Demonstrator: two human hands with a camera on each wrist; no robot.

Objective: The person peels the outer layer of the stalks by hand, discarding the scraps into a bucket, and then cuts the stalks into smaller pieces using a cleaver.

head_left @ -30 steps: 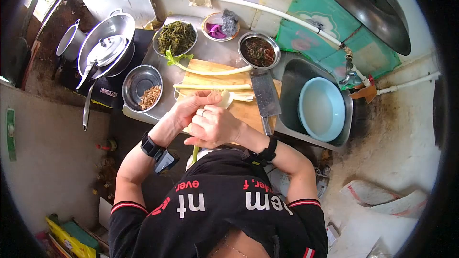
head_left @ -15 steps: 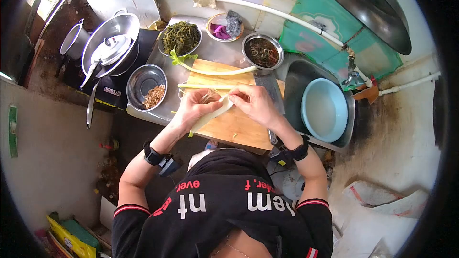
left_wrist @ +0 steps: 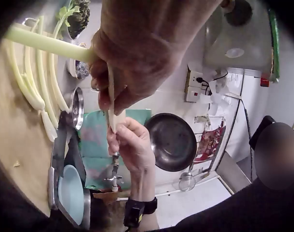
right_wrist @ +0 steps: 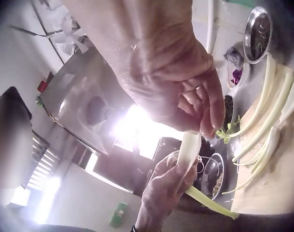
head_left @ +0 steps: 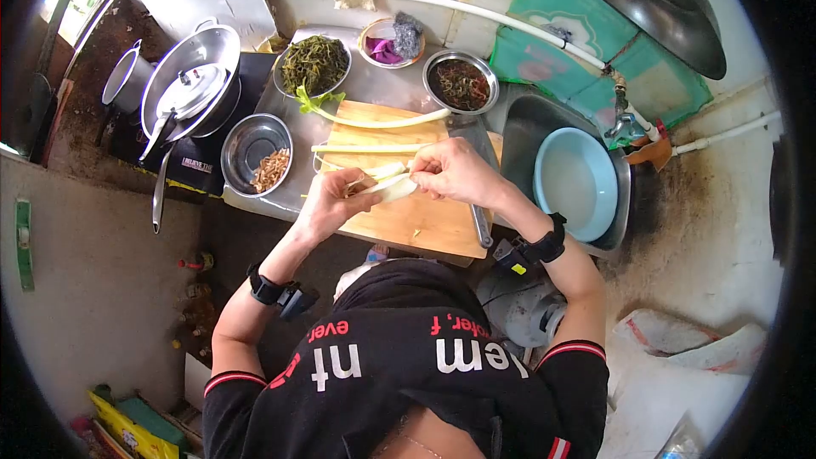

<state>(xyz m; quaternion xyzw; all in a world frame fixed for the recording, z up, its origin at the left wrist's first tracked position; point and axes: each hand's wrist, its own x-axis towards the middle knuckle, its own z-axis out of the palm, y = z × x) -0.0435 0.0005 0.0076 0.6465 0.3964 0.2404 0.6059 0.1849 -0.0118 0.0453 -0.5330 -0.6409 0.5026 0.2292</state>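
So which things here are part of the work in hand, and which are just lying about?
In use: celery stalk, held by left hand and pinched by right hand; cutting board.
Lying about: cleaver, blue basin, bowl of greens, pot lid.

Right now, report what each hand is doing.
Left hand: grips the celery stalk over the cutting board.
Right hand: pinches the stalk's pale end.

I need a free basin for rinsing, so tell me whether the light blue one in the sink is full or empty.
Empty. The light blue basin sits in the sink showing a bare, pale inside; no vegetables in it.
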